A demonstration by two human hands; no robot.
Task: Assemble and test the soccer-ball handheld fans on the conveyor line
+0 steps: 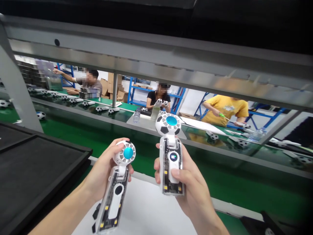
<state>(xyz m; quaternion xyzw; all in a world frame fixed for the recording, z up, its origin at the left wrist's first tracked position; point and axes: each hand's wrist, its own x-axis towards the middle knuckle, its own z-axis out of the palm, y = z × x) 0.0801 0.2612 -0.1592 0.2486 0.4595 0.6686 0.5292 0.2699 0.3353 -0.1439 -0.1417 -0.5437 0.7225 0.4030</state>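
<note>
My left hand (100, 168) is closed around the football-patterned head of a handheld fan (113, 202), whose clear handle slants down toward me. This fan has a blue disc at its centre, and its round display is dark. My right hand (193, 178) grips a second handheld fan (168, 126) by its clear handle, upright and a little higher. The thumb lies on the white strip below its round display, which is lit and seems to read 80. Small dark pieces (96, 212) lie on the white sheet (144, 202) beside the left fan.
Beyond a metal frame (146, 42), several football-patterned fans (85, 103) lie along a green conveyor (232, 176). Three people sit across from me, one in a yellow shirt (226, 109) holding a green-handled tool. Black trays (36, 163) stand at left. A clear bottle (136, 116) stands across the line.
</note>
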